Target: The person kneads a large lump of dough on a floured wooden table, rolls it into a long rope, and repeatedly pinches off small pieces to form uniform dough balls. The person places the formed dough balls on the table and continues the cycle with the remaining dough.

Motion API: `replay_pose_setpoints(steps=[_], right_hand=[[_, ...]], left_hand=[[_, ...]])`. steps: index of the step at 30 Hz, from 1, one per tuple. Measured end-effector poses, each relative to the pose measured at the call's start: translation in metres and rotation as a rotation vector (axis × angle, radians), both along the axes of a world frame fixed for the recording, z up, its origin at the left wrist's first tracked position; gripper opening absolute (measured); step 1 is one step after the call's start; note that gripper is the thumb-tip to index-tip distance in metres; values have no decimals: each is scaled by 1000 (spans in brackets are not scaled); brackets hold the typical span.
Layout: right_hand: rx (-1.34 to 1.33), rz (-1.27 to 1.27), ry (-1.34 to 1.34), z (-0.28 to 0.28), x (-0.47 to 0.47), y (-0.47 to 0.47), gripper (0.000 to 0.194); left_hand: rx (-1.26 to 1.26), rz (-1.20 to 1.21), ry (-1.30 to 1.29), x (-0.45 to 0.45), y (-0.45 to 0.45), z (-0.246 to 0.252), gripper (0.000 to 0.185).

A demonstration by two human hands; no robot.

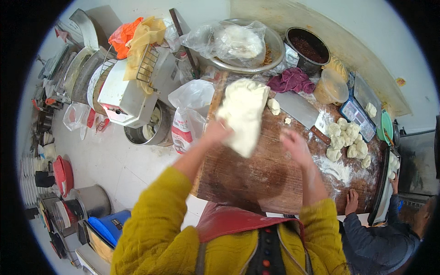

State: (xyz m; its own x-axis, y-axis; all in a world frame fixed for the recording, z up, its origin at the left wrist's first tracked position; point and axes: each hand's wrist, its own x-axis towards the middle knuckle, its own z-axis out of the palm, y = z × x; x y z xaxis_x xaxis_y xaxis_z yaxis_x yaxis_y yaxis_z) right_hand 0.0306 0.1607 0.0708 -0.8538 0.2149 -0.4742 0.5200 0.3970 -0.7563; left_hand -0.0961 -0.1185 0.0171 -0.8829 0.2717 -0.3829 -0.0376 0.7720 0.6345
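Observation:
A long slab of pale dough [242, 113] lies on the floured wooden board [251, 182], its near end blurred. My left hand [216, 132] is at the slab's left edge, fingers closed around it. To the right, over bare wood, my right hand [296, 146] is lifted and blurred, loosely curled with nothing seen in it. A small dough lump [274, 107] and a tiny scrap [287, 120] sit right of the slab. Beyond them rests a cleaver [297, 109] with a wooden handle. Several dough pieces [347, 137] are heaped farther right, beside scattered flour.
Along the back stand a large metal basin [276, 56], a dark pot of filling [307, 48], a purple cloth [292, 80] and a blue scale [359, 118]. A white machine [127, 99] stands left. At right, another person's hand [351, 202] rests on the board's edge.

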Motion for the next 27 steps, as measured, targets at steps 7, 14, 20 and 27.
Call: replay_pose_setpoints(steps=[7,14,20,27], right_hand=[[1010,-28,196,-82,-122,-7,50],[357,-296,280,-87,-92,29,45],[694,-78,220,-103,-58,16,38],[413,-324,191,-56,-40,37,38]], left_hand=[[337,-363,-299,160,11,-4,44],[601,-2,-310,105,-62,-3,24],[861,328,-174,5,-52,-26,26],[971,397,-590,-57,21,-53,30]])
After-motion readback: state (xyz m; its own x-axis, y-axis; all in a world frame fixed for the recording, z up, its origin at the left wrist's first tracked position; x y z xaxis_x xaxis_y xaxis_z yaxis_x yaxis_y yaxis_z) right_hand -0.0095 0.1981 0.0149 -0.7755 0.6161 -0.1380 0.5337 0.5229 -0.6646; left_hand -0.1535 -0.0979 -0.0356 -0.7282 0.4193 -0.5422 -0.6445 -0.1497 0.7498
